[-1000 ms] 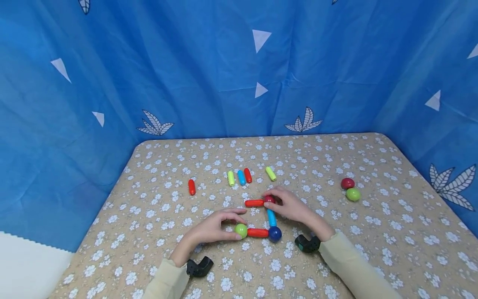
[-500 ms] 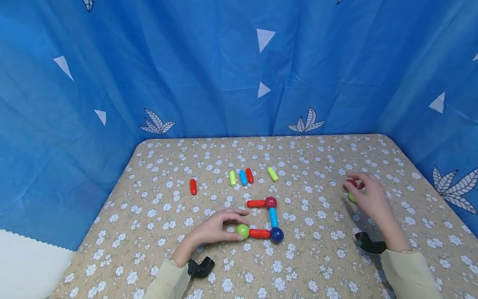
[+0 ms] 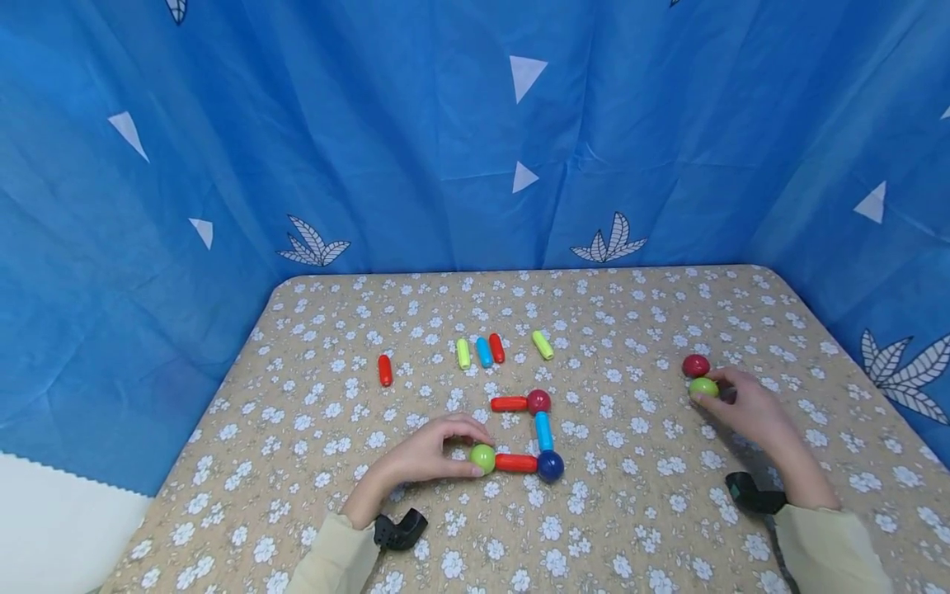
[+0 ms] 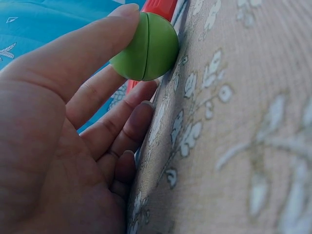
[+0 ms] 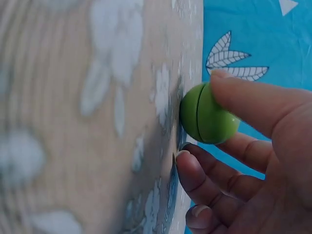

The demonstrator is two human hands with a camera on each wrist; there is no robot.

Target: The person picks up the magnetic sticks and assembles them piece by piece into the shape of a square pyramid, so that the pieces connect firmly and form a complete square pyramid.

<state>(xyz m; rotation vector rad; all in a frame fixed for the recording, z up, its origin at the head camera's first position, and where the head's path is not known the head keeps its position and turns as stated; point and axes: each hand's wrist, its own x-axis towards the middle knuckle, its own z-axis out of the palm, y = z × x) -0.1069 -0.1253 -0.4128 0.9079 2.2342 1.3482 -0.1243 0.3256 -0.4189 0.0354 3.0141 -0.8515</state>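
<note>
Ball seams (image 4: 147, 46): clear in wrist views only.
Left hand (image 3: 438, 448): pinching green ball (image 3: 484, 458) at red stick's (image 3: 515, 464) end.
Right hand (image 3: 755, 412): pinching second green ball (image 3: 702, 387) beside red ball (image 3: 695, 365) on tabletop (image 3: 623, 511), spare fingers (image 5: 191, 171) bent.

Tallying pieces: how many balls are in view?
5: a green ball in the left hand, a blue ball and a red ball at either end of a light-blue rod, a second green ball in the right hand, a second red ball beside that.
</note>
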